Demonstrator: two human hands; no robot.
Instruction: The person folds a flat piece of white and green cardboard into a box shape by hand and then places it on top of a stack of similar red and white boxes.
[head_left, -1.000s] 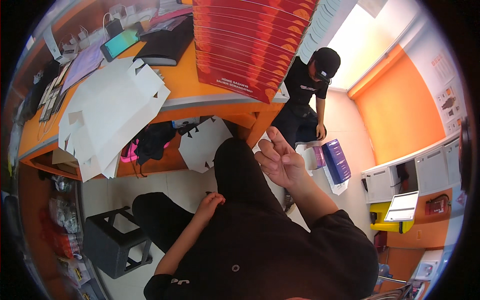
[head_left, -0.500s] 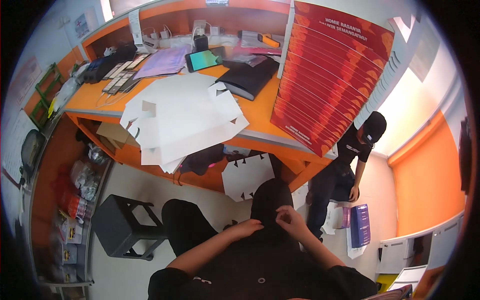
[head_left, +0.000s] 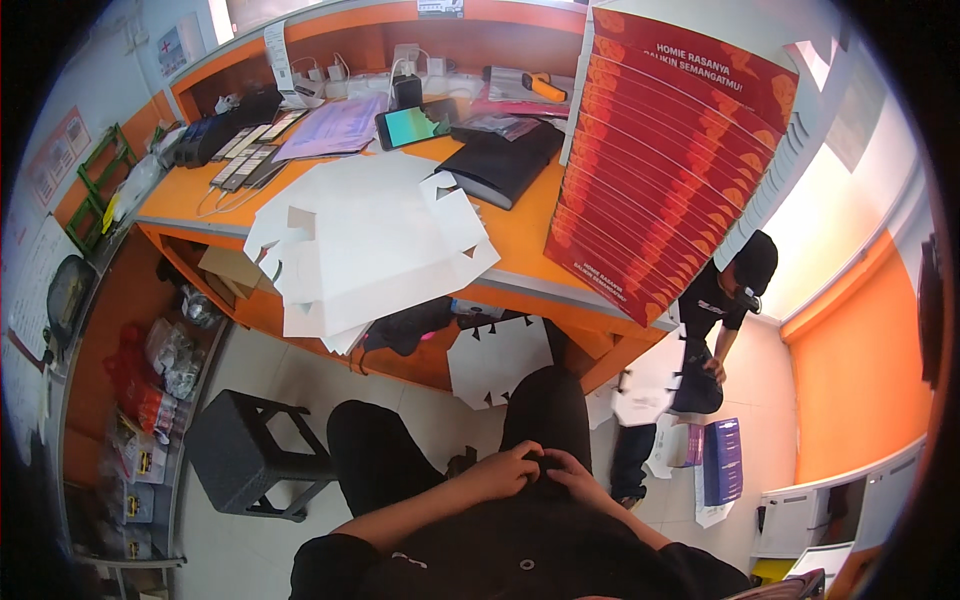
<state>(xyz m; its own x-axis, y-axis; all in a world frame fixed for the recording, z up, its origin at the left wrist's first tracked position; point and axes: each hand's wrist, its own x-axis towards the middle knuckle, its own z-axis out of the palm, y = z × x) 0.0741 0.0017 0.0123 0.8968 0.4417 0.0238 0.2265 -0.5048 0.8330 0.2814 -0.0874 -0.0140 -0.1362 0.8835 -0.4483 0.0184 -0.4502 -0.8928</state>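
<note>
Left hand (head_left: 500,474), bare: fingers curled, tips turned toward the right hand (head_left: 572,479). Right hand, bare: fingers bent and loosely gathered. Whether the tips touch, or pinch anything small, cannot be told. Nearest thing: black cloth trousers (head_left: 548,405), directly below both hands, at the wearer's lap.

Handling note, by judgement: with the hands this close, forearms steadied on the thighs and a light fingertip touch should serve best; turning the fingers outward would show whatever they might enclose.

Ahead, under the desk: one white die-cut card sheet with dark notches (head_left: 500,365), leaning beyond the knees.

Above it: orange wooden desk with pale edge (head_left: 560,288); its front, with the knees, would hamper a straight forward reach.

On the desk: fanned pile of white die-cut card (head_left: 375,245), overhanging the front edge; black flat folder (head_left: 505,165); phone with green screen (head_left: 408,127); tall stack of red printed card (head_left: 670,165), shutting off the right rear.

Left, on the floor: black plastic stool (head_left: 245,440), limiting legroom on that side.

Right: co-worker in black cap (head_left: 755,262), bent low; long blue-purple carton (head_left: 722,460) on the floor nearby.
</note>
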